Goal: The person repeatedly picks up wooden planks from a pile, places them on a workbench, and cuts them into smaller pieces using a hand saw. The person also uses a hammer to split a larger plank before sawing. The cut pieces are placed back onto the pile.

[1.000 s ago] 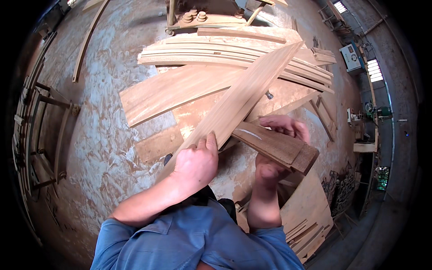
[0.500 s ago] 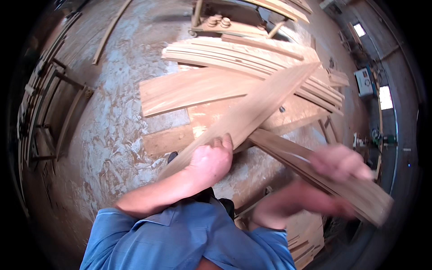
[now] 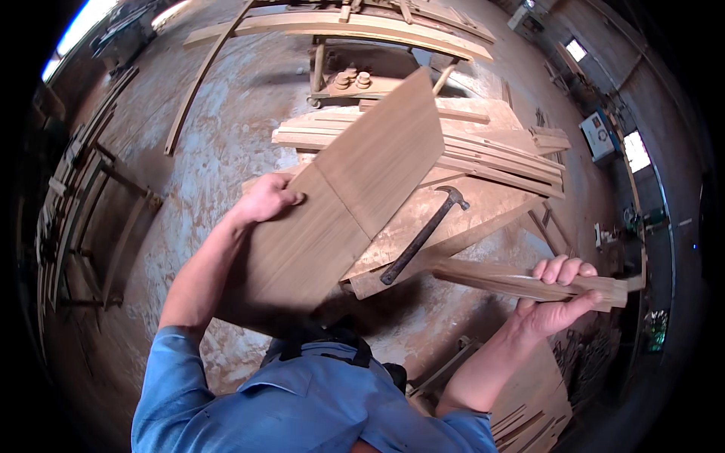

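My left hand (image 3: 266, 199) is closed on the left edge of a wide, flat wooden board (image 3: 340, 196). The board is tilted, its broad face showing and a thin line crossing it; its slanted far end reaches over the worktable. On the right, my right hand (image 3: 557, 311) grips a narrower wooden plank (image 3: 498, 279) close to its outer end, thumb on one side and fingers on the other. The plank's inner end is blurred near the table corner. Between the two pieces a claw hammer (image 3: 417, 240) with a dark handle lies on the worktable (image 3: 483, 208).
Several long wooden strips (image 3: 498, 160) are stacked across the table's far part. Beyond stands a wheeled trestle (image 3: 321, 68) with round wooden pieces (image 3: 362, 78) on its shelf. A wooden rack (image 3: 113, 226) is at the left. More wood sheets (image 3: 536, 392) lie at the lower right.
The wide board has swung left and turned its broad face up, my left hand moving with it. The hammer has come into view. My right hand has shifted its hold on the narrower plank.
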Action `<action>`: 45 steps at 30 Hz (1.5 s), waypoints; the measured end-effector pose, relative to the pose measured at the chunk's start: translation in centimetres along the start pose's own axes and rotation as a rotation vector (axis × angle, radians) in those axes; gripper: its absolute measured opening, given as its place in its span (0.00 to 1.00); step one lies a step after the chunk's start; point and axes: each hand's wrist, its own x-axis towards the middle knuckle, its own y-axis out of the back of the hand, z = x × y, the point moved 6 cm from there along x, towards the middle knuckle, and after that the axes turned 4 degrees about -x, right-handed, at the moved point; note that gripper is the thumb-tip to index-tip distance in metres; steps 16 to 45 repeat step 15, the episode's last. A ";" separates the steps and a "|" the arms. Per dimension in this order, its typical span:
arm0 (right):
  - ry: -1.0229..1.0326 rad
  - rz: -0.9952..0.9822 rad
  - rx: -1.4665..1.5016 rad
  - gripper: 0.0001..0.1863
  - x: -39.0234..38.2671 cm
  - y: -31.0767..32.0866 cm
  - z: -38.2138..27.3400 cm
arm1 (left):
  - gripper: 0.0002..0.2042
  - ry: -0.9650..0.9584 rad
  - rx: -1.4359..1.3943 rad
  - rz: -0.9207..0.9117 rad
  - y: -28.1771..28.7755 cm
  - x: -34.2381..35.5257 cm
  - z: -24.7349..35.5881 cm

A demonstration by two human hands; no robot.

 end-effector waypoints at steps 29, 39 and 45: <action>-0.188 0.442 0.096 0.27 -4.2 5.2 5.8 | 0.20 0.123 -0.423 0.149 -2.8 16.6 -14.5; -0.188 0.442 0.096 0.27 -4.2 5.2 5.8 | 0.20 0.123 -0.423 0.149 -2.8 16.6 -14.5; -0.188 0.442 0.096 0.27 -4.2 5.2 5.8 | 0.20 0.123 -0.423 0.149 -2.8 16.6 -14.5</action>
